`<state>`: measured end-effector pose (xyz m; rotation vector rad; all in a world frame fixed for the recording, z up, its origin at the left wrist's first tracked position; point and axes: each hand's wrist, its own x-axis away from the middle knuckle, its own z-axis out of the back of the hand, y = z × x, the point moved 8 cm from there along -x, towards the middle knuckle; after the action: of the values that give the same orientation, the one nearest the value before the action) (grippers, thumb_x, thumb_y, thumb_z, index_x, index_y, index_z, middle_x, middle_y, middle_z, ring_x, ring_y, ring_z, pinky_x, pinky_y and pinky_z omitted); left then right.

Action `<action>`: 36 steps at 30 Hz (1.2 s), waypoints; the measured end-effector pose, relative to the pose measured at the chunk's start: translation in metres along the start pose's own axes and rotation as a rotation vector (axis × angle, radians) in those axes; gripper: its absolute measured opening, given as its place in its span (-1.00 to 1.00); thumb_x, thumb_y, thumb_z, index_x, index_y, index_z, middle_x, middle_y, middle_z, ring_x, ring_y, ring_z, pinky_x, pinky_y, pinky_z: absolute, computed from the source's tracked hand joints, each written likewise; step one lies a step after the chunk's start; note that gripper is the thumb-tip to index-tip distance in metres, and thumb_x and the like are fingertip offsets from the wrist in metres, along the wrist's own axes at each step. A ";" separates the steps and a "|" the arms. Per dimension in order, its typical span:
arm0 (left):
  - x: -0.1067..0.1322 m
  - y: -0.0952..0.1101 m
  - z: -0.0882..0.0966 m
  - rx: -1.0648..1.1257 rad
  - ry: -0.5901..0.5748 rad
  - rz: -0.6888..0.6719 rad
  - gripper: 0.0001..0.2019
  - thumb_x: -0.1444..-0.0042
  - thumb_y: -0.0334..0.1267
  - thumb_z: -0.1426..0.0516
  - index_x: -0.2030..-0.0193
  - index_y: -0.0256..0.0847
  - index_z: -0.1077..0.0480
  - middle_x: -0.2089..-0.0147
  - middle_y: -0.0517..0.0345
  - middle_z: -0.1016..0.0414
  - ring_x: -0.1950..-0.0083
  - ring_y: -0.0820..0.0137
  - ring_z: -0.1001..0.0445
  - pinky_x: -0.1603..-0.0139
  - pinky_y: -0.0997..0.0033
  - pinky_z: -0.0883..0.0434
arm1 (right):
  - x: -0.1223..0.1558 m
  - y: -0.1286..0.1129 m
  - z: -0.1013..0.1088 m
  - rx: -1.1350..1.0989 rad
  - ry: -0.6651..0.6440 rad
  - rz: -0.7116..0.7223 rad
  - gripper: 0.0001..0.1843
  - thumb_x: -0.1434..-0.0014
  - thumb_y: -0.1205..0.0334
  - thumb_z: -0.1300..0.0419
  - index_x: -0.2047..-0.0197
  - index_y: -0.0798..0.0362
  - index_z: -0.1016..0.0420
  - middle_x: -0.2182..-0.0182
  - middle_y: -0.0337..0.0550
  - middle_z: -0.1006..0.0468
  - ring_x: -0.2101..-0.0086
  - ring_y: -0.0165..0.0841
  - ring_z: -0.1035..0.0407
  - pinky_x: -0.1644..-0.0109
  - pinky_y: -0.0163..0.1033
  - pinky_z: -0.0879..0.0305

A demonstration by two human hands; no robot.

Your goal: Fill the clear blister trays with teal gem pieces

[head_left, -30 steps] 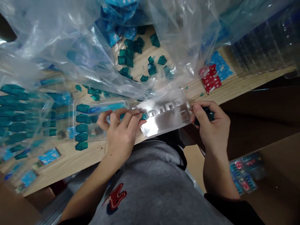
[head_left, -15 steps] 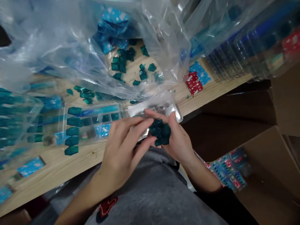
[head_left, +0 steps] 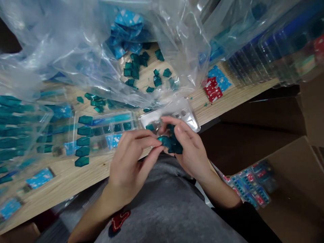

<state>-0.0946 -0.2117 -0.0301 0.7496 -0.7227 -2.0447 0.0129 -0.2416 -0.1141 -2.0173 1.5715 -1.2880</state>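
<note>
My left hand (head_left: 133,157) pinches a shiny teal translucent piece (head_left: 163,139) between thumb and fingertips. Cupped in my right hand (head_left: 193,150) are several more faceted teal pieces (head_left: 176,145), partly covered by its fingers. Both hands meet just over the near side of a clear plastic blister tray (head_left: 172,108). One teal piece (head_left: 150,127) shows in that tray, left of my right fingertips; the rest of its near side is hidden. To the left lies a filled clear tray (head_left: 131,116) with a column of teal pieces (head_left: 84,141) along its left side.
A large clear plastic bag (head_left: 83,50) spreads over the back, with loose teal pieces (head_left: 135,67) in it. Red (head_left: 213,90) and blue (head_left: 220,78) packets lie at the right. Nested clear trays (head_left: 255,60) stand behind them. Below the table edge, a cardboard box (head_left: 291,182) holds filled packs (head_left: 253,185).
My left fingertips now grip a teal piece drawn to the left side of the handful. My right fingers have curled more over the pieces. The view has shifted slightly.
</note>
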 end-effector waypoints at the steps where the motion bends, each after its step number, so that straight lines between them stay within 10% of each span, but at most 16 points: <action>1: 0.001 -0.005 0.002 0.064 0.024 0.053 -0.84 -0.23 -0.40 -0.19 0.10 -0.07 -0.40 0.15 0.17 -0.48 0.10 0.37 -0.49 0.11 0.31 -0.47 | 0.000 0.000 0.000 0.005 -0.019 -0.007 -0.72 -0.21 -0.06 -0.26 0.10 -0.11 -0.57 0.36 -0.30 -0.46 0.51 -0.54 -0.30 0.53 -0.42 -0.20; 9: 0.009 -0.013 0.005 0.179 0.094 0.104 -0.80 -0.19 -0.46 -0.21 0.09 -0.12 -0.41 0.10 0.17 -0.48 0.04 0.40 -0.49 0.04 0.34 -0.48 | 0.005 -0.011 0.000 0.068 -0.051 0.026 -0.86 -0.05 0.26 -0.42 0.28 -0.06 -0.61 0.47 -0.37 -0.48 0.58 -0.61 -0.25 0.48 -0.45 -0.31; 26: 0.031 -0.019 -0.023 0.163 -0.138 0.141 -0.91 -0.27 -0.44 -0.10 0.15 -0.18 -0.32 0.09 0.12 -0.39 0.04 0.46 -0.45 0.04 0.48 -0.46 | 0.016 0.001 0.015 0.357 0.018 0.019 -0.76 -0.01 0.38 -0.39 0.24 -0.13 -0.70 0.58 -0.40 -0.53 0.62 -0.61 -0.32 0.52 -0.50 -0.31; 36: 0.033 -0.030 -0.010 -0.283 0.013 0.002 -0.79 -0.23 -0.42 -0.16 0.03 -0.09 -0.39 0.05 0.05 -0.54 0.03 0.17 -0.44 -0.03 0.01 -0.37 | -0.003 -0.044 -0.011 1.369 -0.153 0.762 -0.75 -0.30 0.33 -0.19 -0.01 0.10 -0.58 0.21 -0.05 -0.65 0.19 -0.32 -0.54 0.09 -0.23 -0.49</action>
<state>-0.1184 -0.2269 -0.0663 0.5979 -0.4128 -2.0812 0.0323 -0.2195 -0.0791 -0.5560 0.7494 -1.2246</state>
